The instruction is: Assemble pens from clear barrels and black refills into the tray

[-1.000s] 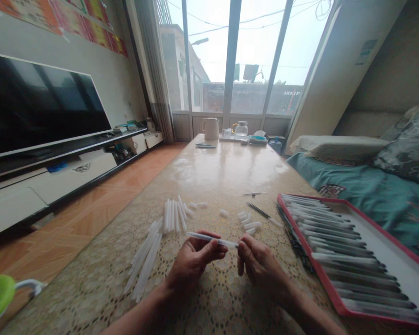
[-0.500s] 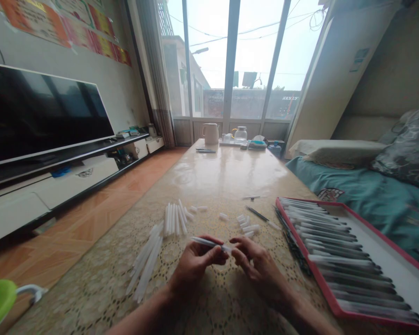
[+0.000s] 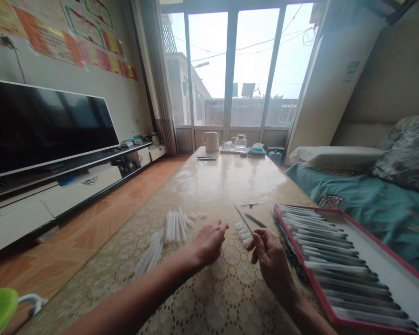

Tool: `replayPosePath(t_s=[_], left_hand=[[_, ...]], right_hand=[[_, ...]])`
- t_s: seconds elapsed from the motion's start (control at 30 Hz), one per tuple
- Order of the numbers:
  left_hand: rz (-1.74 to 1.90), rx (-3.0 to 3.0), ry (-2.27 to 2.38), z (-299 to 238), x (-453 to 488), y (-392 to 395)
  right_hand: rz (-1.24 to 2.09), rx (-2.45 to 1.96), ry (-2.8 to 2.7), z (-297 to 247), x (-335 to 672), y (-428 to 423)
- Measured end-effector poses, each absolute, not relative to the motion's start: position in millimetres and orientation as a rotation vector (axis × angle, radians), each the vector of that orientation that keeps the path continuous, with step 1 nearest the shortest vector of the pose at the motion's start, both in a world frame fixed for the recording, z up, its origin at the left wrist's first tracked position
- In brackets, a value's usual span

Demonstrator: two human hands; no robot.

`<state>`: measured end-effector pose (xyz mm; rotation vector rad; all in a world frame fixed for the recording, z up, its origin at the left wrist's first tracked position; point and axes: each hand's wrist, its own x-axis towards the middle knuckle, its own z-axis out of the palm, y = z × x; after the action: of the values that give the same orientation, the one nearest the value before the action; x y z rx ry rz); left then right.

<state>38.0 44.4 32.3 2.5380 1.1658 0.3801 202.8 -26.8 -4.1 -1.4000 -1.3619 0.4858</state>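
Note:
My right hand [image 3: 267, 249] is closed around the lower end of a slim pen [image 3: 243, 218], which tilts up and to the left. My left hand [image 3: 211, 239] is over the middle of the table, its fingers bent together and pointing right; whatever is at the fingertips is hidden. Short white caps [image 3: 243, 232] lie in a cluster just left of the right hand. White pen barrels [image 3: 174, 226] lie side by side beyond my left forearm, and more long white tubes [image 3: 149, 253] are partly covered by it.
At the right, a red-edged box [image 3: 330, 309] holds rows of assembled pens [image 3: 349, 274]. Dark refills [image 3: 288, 246] lie along its left side. A jug [image 3: 211, 141] and a glass pot [image 3: 240, 142] stand at the table's far end. A green stool [image 3: 0, 304] is at lower left.
The pen has passed from my left hand to my right, which has moved right with it. My left hand has reached forward, where a lone white cap lay. The view has tilted up slightly.

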Motion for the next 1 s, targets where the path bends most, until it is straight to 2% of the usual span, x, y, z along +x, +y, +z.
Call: replayPosePath(t_s=[0.23,0.5,0.7,0.87,1.0], left_hand=[[0.443,2.572,1.285,2,59,93],[0.713,2.335,1.302,1,44,70],[0.808,1.874,1.242,1,16,25],[1.084,0.945,1.010,-5,-5,4],[1.149,0.740,0.921,-6,-10,9]], right_hand=[[0.466,-1.446,-1.342,-6,208,-25],[0.456,-1.440,-1.386,-9,211,-24],[0.309,-1.376,-1.546,-2,206,-30],[0.115,-1.348,-1.704,4,198,-40],[0.110,-1.345,-1.743,5,196,-43]])
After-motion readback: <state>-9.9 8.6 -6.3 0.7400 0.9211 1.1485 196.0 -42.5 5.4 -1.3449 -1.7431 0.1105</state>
